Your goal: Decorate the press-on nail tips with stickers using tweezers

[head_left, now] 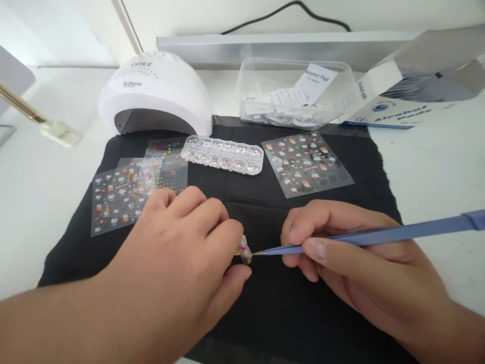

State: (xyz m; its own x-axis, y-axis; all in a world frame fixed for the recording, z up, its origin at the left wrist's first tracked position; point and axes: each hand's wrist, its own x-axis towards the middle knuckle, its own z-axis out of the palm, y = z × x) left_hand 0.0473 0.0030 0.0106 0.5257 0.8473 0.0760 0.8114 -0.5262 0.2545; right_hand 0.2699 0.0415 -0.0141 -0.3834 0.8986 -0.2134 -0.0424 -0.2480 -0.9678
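My left hand (189,258) is closed, palm down, with a small, glossy false nail (245,251) showing between its index finger and thumb. The nail is pale and see-through, with a red-pink spot on it. Its other end, and whatever it may be mounted on, is hidden behind my fingers. My right hand (352,258) pinches blue tweezers (382,234) between thumb and fingers. Their thin, metallic tip meets the nail's edge or hovers just beside it; I cannot tell which. Whether the tip carries anything is too small to see.
On the black mat (265,313) lie sticker sheets (308,164) and a divided clear case (223,155) of tiny gems. Behind stand a white nail lamp (151,93), a clear tub (295,116) of alcohol pads and an open box (401,114). A pale brush (58,132) juts in from the left.
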